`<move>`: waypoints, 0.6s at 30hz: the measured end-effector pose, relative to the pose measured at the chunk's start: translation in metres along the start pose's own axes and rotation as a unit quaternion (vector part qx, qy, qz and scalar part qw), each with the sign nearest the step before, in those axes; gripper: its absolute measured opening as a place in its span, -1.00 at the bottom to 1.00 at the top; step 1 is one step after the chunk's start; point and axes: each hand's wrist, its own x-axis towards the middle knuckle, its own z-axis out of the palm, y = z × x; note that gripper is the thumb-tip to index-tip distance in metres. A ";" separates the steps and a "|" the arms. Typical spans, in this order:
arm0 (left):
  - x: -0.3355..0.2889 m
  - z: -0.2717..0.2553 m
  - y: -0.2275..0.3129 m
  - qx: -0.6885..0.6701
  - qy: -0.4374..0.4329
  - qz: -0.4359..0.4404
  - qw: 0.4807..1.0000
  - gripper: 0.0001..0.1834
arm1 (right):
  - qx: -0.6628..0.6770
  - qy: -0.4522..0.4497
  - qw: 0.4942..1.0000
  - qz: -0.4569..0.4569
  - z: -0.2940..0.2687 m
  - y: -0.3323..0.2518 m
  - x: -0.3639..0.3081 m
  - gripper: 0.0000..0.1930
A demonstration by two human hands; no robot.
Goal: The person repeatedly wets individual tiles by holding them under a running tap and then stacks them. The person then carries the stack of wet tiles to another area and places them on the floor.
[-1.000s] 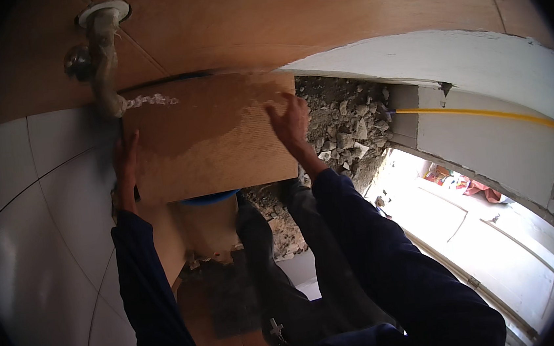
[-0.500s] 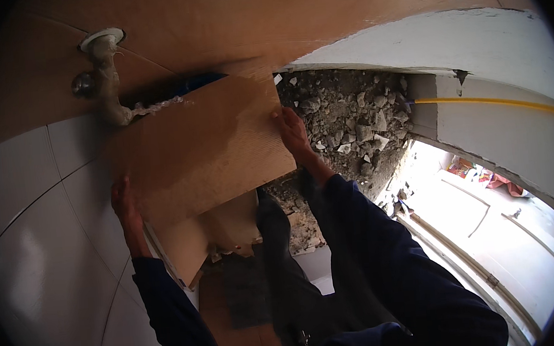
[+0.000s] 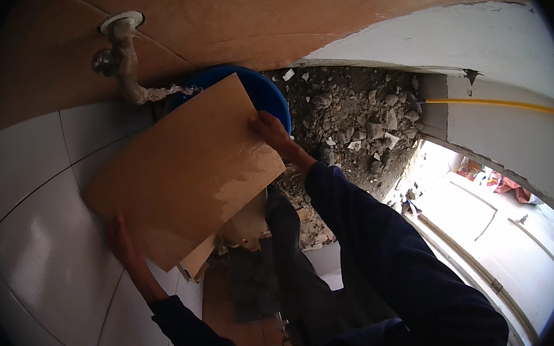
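Observation:
A large tan floor tile (image 3: 185,174), its surface partly dark and shiny with wet, is held tilted between my two hands. My left hand (image 3: 128,252) grips its lower left edge, beside the white tiled wall. On the opposite edge, my right hand (image 3: 272,132) has its fingers over the top face, while the thumb side is hard to see. Behind the tile stands a blue bucket (image 3: 269,94), whose rim is partly covered by it. From a tap (image 3: 126,64) on the brown wall, water (image 3: 174,91) streams toward the bucket.
Broken rubble (image 3: 357,110) covers the ground to the right of the bucket. More tan tiles (image 3: 245,227) lean or lie below the held one, near my leg (image 3: 285,231). A yellow handle (image 3: 495,106) crosses a pale ledge at right. White tiles (image 3: 32,240) line the left wall.
The tile has come down and left, tilting away from the bucket, so more of the blue rim shows. Both hands have moved along with it, keeping their hold.

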 end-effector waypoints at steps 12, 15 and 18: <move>-0.101 -0.013 0.063 -0.007 0.075 0.050 0.996 -0.53 | -0.126 -0.095 0.979 -0.132 0.006 -0.019 0.023 -0.67; -0.097 -0.021 0.058 -0.046 0.081 0.064 0.994 -0.59 | -0.164 -0.096 0.941 -0.281 0.004 -0.006 0.026 -0.69; -0.085 -0.012 0.062 -0.049 0.097 0.035 0.993 -0.66 | 0.003 -0.180 0.982 -0.061 -0.015 -0.013 0.020 -0.62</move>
